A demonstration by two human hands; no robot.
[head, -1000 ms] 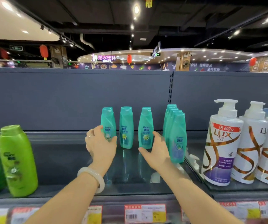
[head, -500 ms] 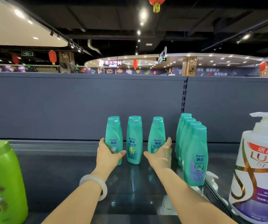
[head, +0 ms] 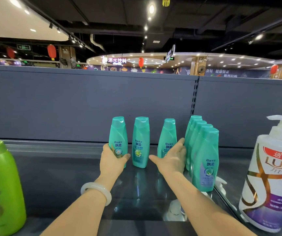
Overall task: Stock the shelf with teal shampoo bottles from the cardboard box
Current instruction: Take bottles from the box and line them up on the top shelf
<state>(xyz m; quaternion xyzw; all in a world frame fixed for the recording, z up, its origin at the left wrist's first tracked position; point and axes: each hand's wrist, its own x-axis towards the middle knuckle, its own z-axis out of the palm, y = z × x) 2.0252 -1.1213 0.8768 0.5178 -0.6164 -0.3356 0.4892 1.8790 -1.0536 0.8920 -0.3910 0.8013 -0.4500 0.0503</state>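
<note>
**Both hands among the teal bottles**

Nearest me, a green bottle stands left and a white pump bottle right. My left hand grips the leftmost teal bottle, fingers wrapped round it. My right hand lies released, fingers straight, before the third bottle beside the row. All stand upright on the shelf.

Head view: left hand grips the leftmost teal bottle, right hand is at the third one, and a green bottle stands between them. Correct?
Not quite: in the head view the bottle between is teal. The green bottle stands far left. The rest holds: left hand, leftmost bottle, right hand, third bottle.
</note>
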